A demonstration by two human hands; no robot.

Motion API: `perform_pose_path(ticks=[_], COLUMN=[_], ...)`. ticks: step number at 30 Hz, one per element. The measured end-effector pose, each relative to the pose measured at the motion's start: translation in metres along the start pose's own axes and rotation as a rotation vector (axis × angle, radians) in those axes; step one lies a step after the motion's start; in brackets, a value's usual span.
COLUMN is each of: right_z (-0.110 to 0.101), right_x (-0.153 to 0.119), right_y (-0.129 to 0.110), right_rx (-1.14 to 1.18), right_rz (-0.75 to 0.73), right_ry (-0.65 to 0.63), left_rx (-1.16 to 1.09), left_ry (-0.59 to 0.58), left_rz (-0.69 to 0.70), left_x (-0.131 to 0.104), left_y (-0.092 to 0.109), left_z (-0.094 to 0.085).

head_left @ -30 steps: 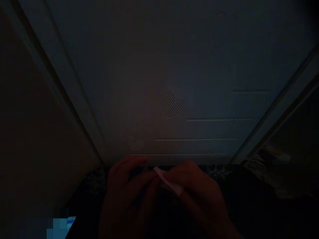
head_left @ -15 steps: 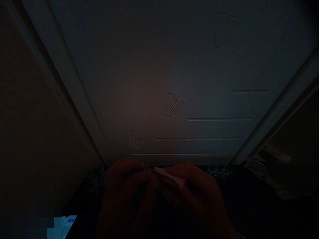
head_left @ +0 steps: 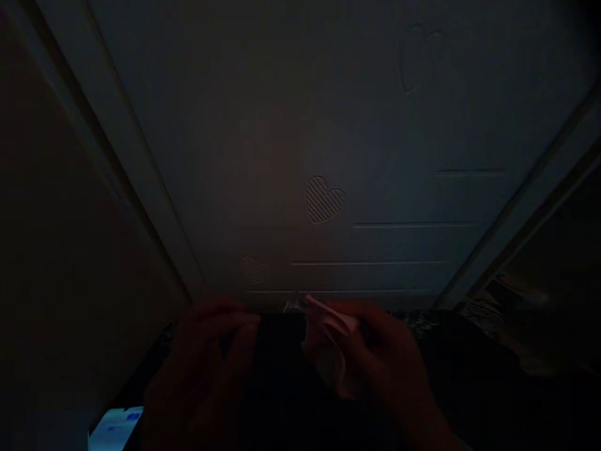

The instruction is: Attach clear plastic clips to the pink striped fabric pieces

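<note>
- From my end of the feed I have the right hand [head_left: 389, 354] grasping the pink cloth [head_left: 327, 341], its thumb and forefinger pinching the right side of it
- The cloth lies to the left of those fingers, folded over itself, with one corner pointing far and left and a loose part hanging toward the near side, below the pinch
- At that far left corner I make out a small pale, shiny bit [head_left: 293, 306]; it is too dark for me to say what it is or whether it is joined to the cloth
- I see the left hand [head_left: 201, 357] to the left, apart from the cloth, with a dark gap between; its thumb and forefinger are close together at the tips, and I cannot tell whether they grip anything thin
- Beyond both hands stands a pale panel [head_left: 225, 156] with a larger striped heart [head_left: 323, 200] and a smaller striped heart [head_left: 255, 270], plus level grooves on the right
- On the near left I have a lit screen [head_left: 115, 431], just beside the left hand
</note>
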State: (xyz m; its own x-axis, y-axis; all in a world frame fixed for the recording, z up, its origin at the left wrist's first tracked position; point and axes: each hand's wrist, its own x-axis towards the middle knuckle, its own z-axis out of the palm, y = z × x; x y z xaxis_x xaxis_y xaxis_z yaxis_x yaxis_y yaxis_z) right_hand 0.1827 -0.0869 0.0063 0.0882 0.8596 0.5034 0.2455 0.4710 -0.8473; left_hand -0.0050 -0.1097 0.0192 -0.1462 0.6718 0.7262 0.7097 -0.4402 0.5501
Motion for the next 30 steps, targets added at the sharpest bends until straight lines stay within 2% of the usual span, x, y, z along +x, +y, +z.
perform_pose_path(ticks=[4, 6, 9, 13, 16, 24, 30], right_z=[0.001, 0.002, 0.001, -0.001, -0.002, -0.001, -0.002], right_x=[-0.001, -0.001, -0.001, 0.0, 0.0, 0.0, -0.001], right_y=[-0.002, -0.002, -0.001, -0.001, -0.004, -0.005, -0.002], right_rx=[-0.019, -0.031, -0.046, -0.047, -0.052, -0.009, 0.061], right_rz=[-0.029, -0.046, -0.094, -0.198, -0.219, -0.174, -0.072], right_ry=[-0.013, -0.039, -0.099, -0.223, -0.286, -0.278, -0.256], left_rx=[-0.122, -0.155, -0.209, -0.216, -0.213, -0.238, -0.331], left_ry=[-0.167, -0.2, -0.24, -0.242, -0.263, -0.254, -0.299], left_rz=[-0.19, -0.297, -0.366, -0.383, -0.354, -0.236, -0.298], left_x=[0.007, 0.009, 0.01, 0.012, 0.013, 0.011, 0.011], left_y=[0.004, 0.008, 0.011, 0.011, 0.01, 0.007, 0.01], left_z=[0.006, 0.01, 0.016, 0.017, 0.017, 0.018, 0.014])
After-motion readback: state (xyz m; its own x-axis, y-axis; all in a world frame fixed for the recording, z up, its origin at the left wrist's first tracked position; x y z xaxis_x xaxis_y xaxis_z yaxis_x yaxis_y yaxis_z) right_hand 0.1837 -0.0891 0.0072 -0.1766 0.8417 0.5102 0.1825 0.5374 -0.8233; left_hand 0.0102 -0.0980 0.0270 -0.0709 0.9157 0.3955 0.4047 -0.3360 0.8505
